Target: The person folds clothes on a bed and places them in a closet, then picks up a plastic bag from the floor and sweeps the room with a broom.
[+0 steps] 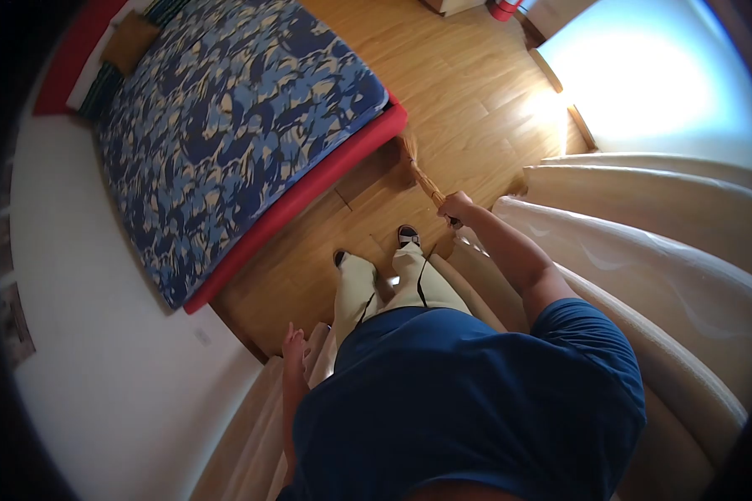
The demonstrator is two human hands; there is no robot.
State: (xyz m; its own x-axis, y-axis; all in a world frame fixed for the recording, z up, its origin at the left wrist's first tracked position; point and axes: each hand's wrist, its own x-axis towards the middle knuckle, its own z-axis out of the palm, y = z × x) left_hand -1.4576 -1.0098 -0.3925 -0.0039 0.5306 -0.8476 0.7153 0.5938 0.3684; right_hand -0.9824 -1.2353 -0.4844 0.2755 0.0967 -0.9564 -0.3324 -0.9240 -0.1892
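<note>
My right hand [454, 207] is closed around a straw broom [426, 182]. The broom slants away from me, and its fanned bristles reach the wooden floor beside the corner of the red bed frame [313, 188]. Down at my left side, my left hand [294, 342] is empty, its fingers partly stretched out, near a beige curtain [263, 422]. My sandalled feet stand on the floor between the bed and the curtains.
A bed with a blue patterned cover [242, 108] and a brown cushion [130, 42] stands ahead to the left. Long curtains [643, 250] hang close on my right. A white wall [100, 334] runs along the left. A red object [504, 10] sits far off.
</note>
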